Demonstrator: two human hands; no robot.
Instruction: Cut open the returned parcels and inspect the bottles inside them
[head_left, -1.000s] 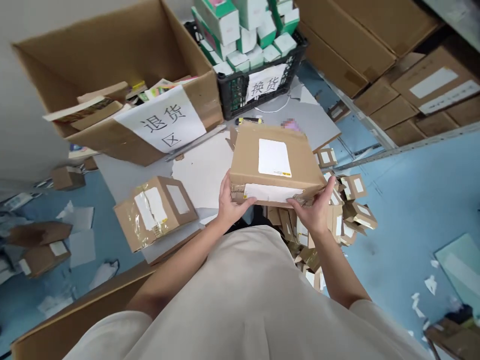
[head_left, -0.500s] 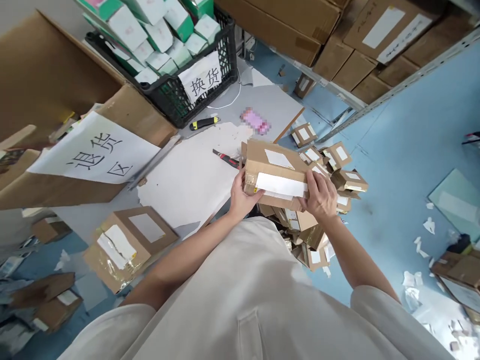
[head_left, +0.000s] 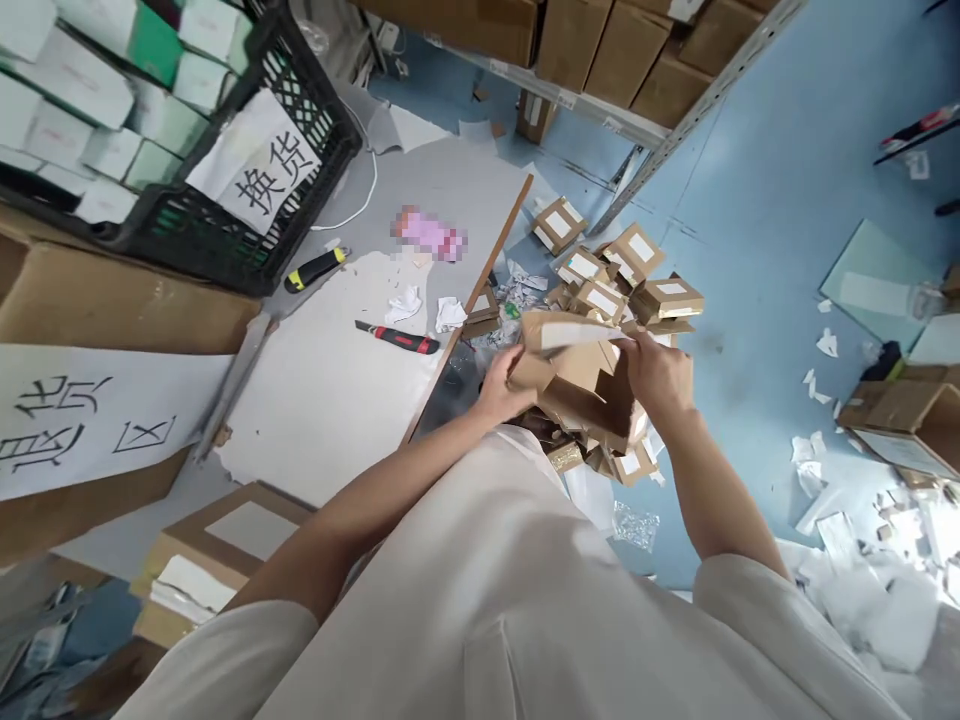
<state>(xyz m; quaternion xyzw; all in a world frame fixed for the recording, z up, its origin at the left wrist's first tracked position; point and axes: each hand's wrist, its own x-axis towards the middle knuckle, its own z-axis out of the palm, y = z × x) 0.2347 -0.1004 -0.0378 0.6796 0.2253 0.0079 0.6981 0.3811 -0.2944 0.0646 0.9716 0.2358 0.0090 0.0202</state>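
Note:
An opened cardboard box (head_left: 592, 400) is held between my two hands, over a heap of boxes beside the table. Its inside faces up towards me and looks hollow. My left hand (head_left: 508, 392) grips the box's left flap. On the other side my right hand (head_left: 660, 375) is closed on the upper right edge, near a strip of white label. A red and black utility knife (head_left: 397, 338) lies on the table, left of my left hand. Farther back is a yellow and black utility knife (head_left: 316, 270).
Crumpled paper (head_left: 405, 303) lies by the table edge (head_left: 480, 290). A black crate (head_left: 247, 240) of white and green boxes stands at the back left. Several small cartons (head_left: 600, 300) are piled on the floor, below a shelf (head_left: 600, 120). Another carton (head_left: 225, 540) sits at lower left.
The box has tipped over, so its open inside now shows instead of its labelled faces. It has moved right, away from the table. The view has shifted, and crumpled paper now shows by the table edge.

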